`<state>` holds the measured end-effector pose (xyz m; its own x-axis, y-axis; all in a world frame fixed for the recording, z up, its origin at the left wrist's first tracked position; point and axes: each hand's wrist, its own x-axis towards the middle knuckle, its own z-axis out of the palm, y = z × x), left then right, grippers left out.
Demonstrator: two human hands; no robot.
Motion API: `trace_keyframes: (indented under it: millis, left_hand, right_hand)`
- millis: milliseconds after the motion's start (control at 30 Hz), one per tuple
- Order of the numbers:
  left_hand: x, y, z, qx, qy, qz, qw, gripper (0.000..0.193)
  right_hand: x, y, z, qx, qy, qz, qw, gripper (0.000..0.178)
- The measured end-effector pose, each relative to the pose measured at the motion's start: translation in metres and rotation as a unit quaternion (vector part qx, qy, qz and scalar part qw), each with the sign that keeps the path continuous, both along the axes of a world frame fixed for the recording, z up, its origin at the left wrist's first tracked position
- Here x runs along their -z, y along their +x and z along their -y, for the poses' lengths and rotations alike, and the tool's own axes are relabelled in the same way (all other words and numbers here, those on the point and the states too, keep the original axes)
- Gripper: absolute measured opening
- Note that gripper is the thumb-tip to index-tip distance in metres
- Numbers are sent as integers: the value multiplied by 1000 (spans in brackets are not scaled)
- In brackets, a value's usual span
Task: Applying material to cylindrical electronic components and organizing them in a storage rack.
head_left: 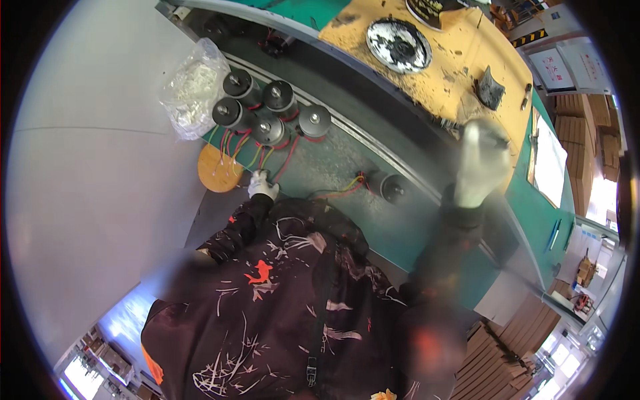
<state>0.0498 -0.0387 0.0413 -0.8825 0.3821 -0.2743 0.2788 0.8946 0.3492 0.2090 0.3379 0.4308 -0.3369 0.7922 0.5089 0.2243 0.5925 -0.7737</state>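
Several dark cylindrical motors stand grouped on the green bench, each with a silver shaft on top. Red and yellow-green wires trail from them toward me. My left hand, in a white glove, is at the bench's near edge, its fingers closed around the ends of some wires. Another motor lies on its side to the right, its wires reaching toward my body. My right hand, gloved and smeared by motion, is raised by the near edge of the stained yellow board; its fingers cannot be made out.
A round plate with black and white smears and a dark scraper-like piece rest on the board. At the left are a clear plastic bag and a round wooden stool top. A clipboard with paper lies at the right.
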Motion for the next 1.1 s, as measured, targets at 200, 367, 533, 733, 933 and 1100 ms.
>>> trace_keyframes:
  millis: [200, 367, 533, 733, 933, 1100]
  left_hand:
    - [59, 45, 45, -212, -17, 106, 971, 49]
    - [121, 101, 111, -243, -60, 201, 947, 48]
    - [144, 140, 143, -279, -49, 245, 927, 48]
    - [151, 147, 146, -282, -47, 251, 925, 48]
    - [156, 148, 149, -281, -47, 252, 925, 49]
    - [159, 149, 150, -280, -49, 255, 924, 49]
  right_hand:
    - [115, 98, 10, 85, -98, 79, 988, 15]
    - [154, 140, 20, 136, -146, 87, 976, 17]
    - [161, 146, 23, 106, -168, 78, 977, 17]
    - [172, 149, 20, 98, -195, 62, 974, 16]
    - [162, 153, 21, 95, -280, 122, 948, 31]
    - [174, 154, 21, 84, -248, 96, 960, 23]
